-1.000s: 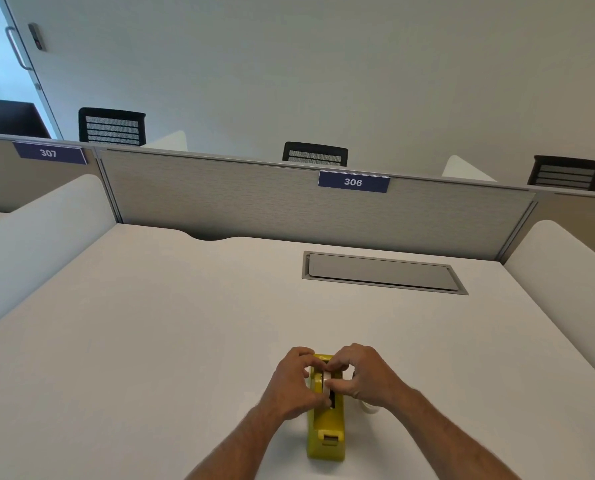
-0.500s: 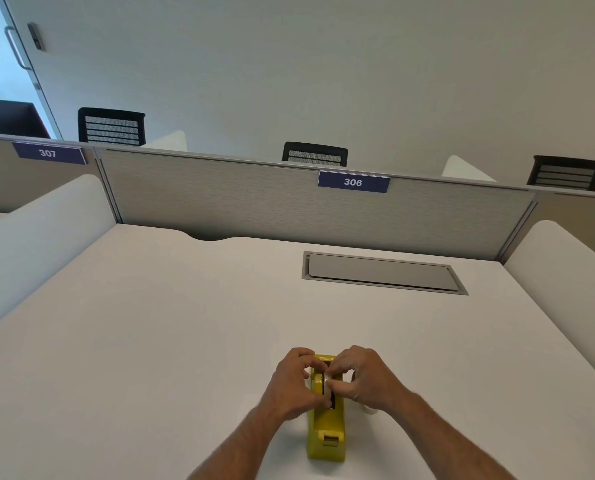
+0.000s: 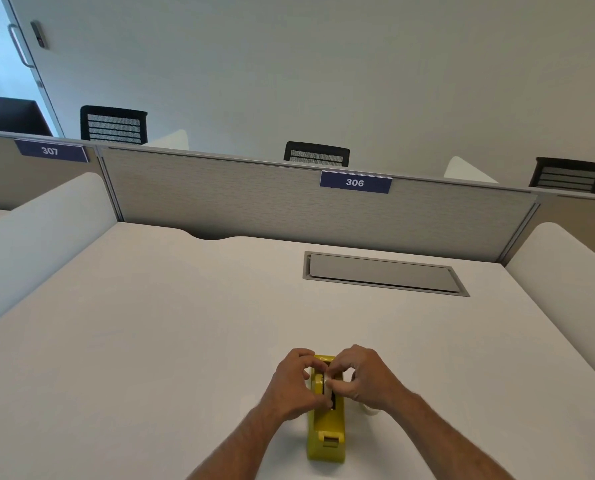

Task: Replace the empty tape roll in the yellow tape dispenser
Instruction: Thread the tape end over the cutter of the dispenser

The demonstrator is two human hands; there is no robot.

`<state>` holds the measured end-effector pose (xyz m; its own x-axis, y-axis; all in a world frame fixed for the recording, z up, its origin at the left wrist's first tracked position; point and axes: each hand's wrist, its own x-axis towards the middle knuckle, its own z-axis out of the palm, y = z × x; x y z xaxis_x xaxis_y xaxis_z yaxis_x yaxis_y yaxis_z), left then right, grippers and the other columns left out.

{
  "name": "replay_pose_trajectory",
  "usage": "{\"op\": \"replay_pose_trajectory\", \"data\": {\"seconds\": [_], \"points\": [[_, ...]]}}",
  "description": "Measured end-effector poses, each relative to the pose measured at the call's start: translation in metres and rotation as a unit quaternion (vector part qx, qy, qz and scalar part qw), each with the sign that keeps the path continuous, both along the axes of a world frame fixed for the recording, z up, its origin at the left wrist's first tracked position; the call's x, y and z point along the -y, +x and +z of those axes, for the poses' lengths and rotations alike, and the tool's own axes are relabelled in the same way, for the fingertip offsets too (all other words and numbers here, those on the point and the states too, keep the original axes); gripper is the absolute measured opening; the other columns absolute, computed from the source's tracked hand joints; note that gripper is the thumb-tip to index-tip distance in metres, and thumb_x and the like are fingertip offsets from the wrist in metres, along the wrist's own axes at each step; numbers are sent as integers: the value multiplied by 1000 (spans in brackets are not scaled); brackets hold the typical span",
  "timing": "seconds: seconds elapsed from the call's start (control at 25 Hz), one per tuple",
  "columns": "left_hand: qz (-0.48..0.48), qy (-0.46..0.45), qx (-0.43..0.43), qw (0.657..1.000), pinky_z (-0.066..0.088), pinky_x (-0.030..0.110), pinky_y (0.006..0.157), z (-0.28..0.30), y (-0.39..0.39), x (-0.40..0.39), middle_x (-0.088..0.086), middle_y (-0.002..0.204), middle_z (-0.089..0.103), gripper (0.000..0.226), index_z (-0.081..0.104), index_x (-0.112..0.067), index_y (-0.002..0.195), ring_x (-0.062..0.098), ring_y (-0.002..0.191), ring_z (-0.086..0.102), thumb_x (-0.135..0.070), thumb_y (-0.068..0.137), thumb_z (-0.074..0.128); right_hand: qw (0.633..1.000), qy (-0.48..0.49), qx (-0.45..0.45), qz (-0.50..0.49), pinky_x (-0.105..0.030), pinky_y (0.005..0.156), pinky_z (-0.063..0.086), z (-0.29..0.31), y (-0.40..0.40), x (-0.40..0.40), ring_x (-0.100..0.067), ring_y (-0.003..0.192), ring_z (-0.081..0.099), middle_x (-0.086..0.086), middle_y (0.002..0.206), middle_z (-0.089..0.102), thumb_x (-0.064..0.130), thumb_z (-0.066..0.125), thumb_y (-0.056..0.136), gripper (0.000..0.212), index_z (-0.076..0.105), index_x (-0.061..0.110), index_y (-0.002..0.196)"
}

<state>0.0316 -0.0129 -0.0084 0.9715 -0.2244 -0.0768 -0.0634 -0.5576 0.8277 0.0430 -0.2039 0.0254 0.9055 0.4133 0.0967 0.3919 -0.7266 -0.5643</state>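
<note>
Hands are meeting over the yellow plastic tape dispenser (image 3: 326, 434) on the white desk (image 3: 150, 341) near us: our left hand (image 3: 294, 384) and right hand (image 3: 365, 379) are pinching a pale tape roll (image 3: 329, 384) in its slot, step unclear. Probably seating or freeing it; next we're needing a straight push or pull. A second pale roll (image 3: 370, 410) is peeking beneath our right wrist. Versus half a second earlier, fingers are barely shifting.

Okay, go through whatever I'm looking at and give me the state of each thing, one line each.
yellow tape dispenser: upright on desk, cutter end nearest
roll: pinched at dispenser's slot, seating unclear
left hand: gripping dispenser's left side
right hand: fingertips on roll
desk hatch: closed
</note>
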Motion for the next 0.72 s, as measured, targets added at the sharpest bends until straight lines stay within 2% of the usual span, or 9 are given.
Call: {"op": "replay_pose_trajectory", "data": {"seconds": [0.16, 0.44, 0.72], "points": [[-3, -7, -5, 1000, 48, 10, 72, 1, 0, 0, -16, 126, 46, 60, 67, -38, 103, 6, 99, 55, -40, 49, 92, 999, -40, 15, 18, -25, 73, 52, -3, -3, 0, -6, 83, 56, 14, 90, 71, 51, 74, 67, 38, 74, 29, 98], [3, -10, -15, 1000, 48, 11, 71, 5, -1, 1, -17, 125, 45, 55, 68, -35, 101, 8, 99, 55, -35, 51, 92, 1000, -6, 25, 8, -29, 72, 53, -2, -2, -2, -6, 82, 60, 11, 86, 77, 44, 63, 76, 28, 80, 29, 92], [3, -1, -19, 1000, 50, 13, 74, 7, -1, 1, -16, 126, 45, 56, 68, -35, 101, 11, 102, 55, -37, 51, 93, 999, -21, 31, 20, -25, 71, 51, -2, -3, -2, -5, 81, 58, 13, 86, 75, 43, 69, 75, 24, 80, 29, 92]]}}
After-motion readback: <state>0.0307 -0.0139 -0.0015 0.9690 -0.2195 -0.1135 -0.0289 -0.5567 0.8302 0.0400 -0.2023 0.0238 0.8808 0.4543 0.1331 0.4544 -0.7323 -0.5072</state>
